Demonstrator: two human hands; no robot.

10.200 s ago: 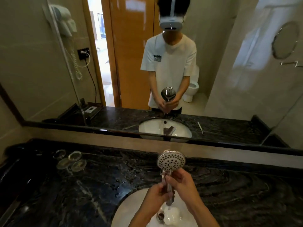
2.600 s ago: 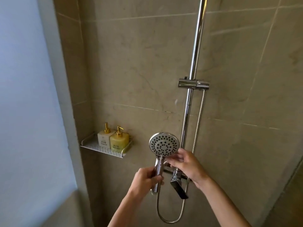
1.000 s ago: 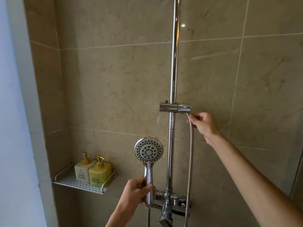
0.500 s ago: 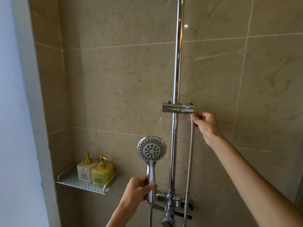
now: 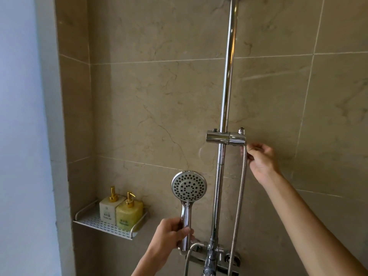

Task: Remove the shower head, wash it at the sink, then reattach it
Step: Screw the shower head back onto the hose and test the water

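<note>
Left hand [image 5: 169, 235]: gripped shower head [image 5: 188, 186] handle.
Right hand [image 5: 260, 159]: pinched hose [image 5: 240, 196] below holder [image 5: 226, 137].
Remaining: seating head, 1 step, probably.

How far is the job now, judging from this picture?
Done, it seems: the shower head is back in the shower, and a hose joins its handle base. In hand: the left hand grips the handle, and the right hand pinches the hose just under the holder. Left: the head is not yet in the holder.
</note>
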